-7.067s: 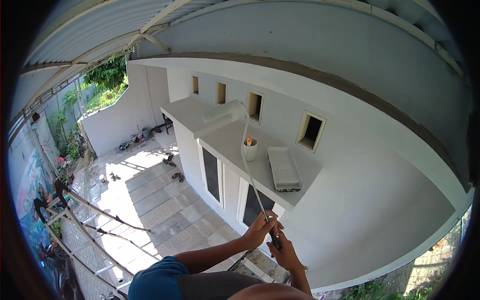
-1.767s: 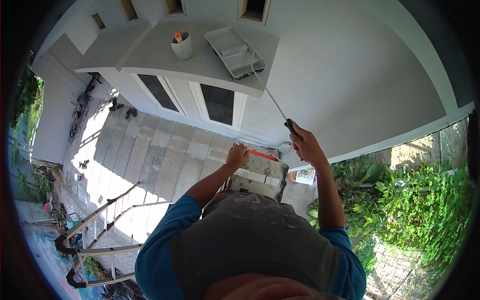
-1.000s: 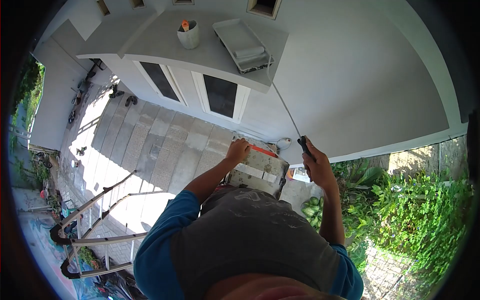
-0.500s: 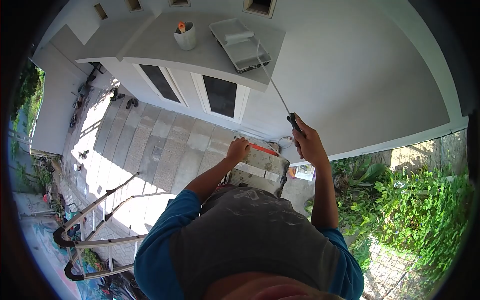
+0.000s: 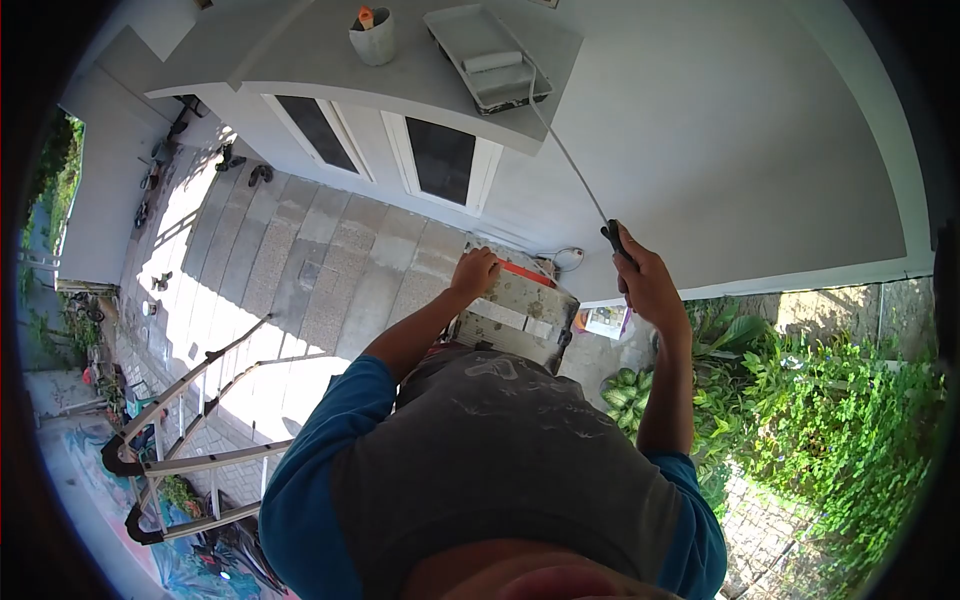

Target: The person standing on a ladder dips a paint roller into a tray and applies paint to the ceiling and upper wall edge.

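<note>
My right hand (image 5: 648, 278) is closed around the dark handle of a paint roller (image 5: 570, 155). The roller's long thin rod reaches up to a white sleeve, which rests in the lower part of a grey paint tray (image 5: 468, 38). That tray sits on a grey ledge (image 5: 300, 50) by the wall. Lower down, my left hand (image 5: 475, 273) curls its fingers over the end of a red bar (image 5: 527, 273) at the edge of a paint-spattered platform (image 5: 508, 330) before my body. Its fingertips are partly hidden.
A pale bucket (image 5: 373, 44) with an orange-handled brush (image 5: 366, 17) stands on the ledge. Below are louvred windows (image 5: 441, 160) and a paved floor (image 5: 340, 250). A metal ladder (image 5: 215, 465) rises at lower left, and leafy plants (image 5: 830, 400) grow at right.
The roller sleeve has slid down the tray toward its near end, and my right hand has moved right. My left hand keeps its place on the bar. The whole view has tilted slightly downward.
</note>
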Motion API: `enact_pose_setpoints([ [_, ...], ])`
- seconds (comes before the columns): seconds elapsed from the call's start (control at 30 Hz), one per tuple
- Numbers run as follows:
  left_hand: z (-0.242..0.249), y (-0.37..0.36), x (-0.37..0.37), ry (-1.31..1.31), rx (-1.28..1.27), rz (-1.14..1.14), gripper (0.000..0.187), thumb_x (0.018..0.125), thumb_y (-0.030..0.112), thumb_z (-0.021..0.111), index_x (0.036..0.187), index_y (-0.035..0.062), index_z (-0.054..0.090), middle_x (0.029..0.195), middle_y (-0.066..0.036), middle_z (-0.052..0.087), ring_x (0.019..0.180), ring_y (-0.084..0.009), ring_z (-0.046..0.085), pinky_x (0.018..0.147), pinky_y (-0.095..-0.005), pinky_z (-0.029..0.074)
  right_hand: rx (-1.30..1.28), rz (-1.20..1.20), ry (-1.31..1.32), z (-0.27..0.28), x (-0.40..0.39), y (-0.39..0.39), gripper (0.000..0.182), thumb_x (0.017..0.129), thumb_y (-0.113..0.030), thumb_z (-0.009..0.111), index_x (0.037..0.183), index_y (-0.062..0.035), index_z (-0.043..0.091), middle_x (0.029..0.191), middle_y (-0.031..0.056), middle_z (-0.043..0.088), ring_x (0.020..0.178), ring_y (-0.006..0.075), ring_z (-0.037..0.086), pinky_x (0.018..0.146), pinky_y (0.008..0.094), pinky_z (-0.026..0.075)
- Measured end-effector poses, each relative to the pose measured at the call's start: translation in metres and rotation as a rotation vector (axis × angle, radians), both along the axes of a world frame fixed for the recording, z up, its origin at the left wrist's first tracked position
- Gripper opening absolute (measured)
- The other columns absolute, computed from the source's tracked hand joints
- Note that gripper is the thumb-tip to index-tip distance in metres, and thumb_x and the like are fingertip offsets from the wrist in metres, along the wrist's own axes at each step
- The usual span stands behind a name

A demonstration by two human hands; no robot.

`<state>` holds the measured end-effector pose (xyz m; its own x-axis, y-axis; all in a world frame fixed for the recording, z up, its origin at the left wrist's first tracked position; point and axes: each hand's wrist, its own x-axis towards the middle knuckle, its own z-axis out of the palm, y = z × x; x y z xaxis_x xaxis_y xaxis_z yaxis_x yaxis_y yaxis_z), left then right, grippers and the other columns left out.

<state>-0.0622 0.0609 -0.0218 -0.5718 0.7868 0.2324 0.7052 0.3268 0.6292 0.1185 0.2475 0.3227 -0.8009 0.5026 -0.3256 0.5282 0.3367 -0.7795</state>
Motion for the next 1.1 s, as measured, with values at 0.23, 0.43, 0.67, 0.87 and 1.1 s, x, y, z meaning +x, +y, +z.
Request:
enact_pose_setpoints([
  [0.23,0.001,0.000,0.000,0.012,0.008,-0.001,0.015,0.087,0.022,0.067,0.086,0.0077,0.064,0.091,-0.007,0.061,0.092,-0.0301,0.060,0.083,-0.0458,0.048,0.010,-0.020,0.004,-0.006,-0.041,-0.007,0.055,0.103,-0.017,0.052,0.155,-0.0211,0.035,0.061,-0.0015,0.047,0.045,0.0061,0.042,0.042,0.0249,0.039],
  [0.43,-0.001,0.000,-0.002,-0.005,0.009,-0.002,0.016,0.089,0.023,0.066,0.086,0.0075,0.065,0.091,-0.008,0.061,0.092,-0.0302,0.060,0.083,-0.0463,0.048,-0.033,-0.019,0.066,0.004,-0.014,-0.011,0.056,0.102,-0.013,0.052,0.155,-0.0203,0.036,0.062,-0.0020,0.045,0.045,0.0055,0.039,0.042,0.0238,0.037],
  [0.67,0.001,0.000,-0.001,0.001,-0.007,-0.005,0.017,0.089,0.024,0.066,0.087,0.0075,0.065,0.091,-0.008,0.061,0.092,-0.0301,0.060,0.084,-0.0463,0.048,-0.028,-0.038,0.045,0.032,0.031,-0.014,0.055,0.101,-0.007,0.052,0.153,-0.0144,0.038,0.067,-0.0007,0.047,0.052,0.0066,0.038,0.048,0.0246,0.038],
  [0.87,0.001,-0.001,-0.001,-0.003,-0.004,-0.007,0.016,0.087,0.023,0.067,0.087,0.0075,0.065,0.092,-0.007,0.061,0.092,-0.0300,0.060,0.084,-0.0461,0.048,0.006,-0.014,-0.048,0.039,0.031,-0.009,0.056,0.100,-0.007,0.053,0.153,-0.0137,0.038,0.072,0.0017,0.050,0.058,0.0084,0.042,0.056,0.0267,0.041],
  [1.1,0.004,0.000,-0.001,-0.002,0.021,-0.012,0.018,0.088,0.023,0.068,0.086,0.0061,0.063,0.088,-0.009,0.059,0.091,-0.0317,0.059,0.082,-0.0456,0.047,0.089,0.056,-0.050,0.028,-0.014,-0.003,0.057,0.100,-0.011,0.053,0.154,-0.0168,0.037,0.071,0.0023,0.052,0.060,0.0099,0.044,0.061,0.0288,0.043],
])
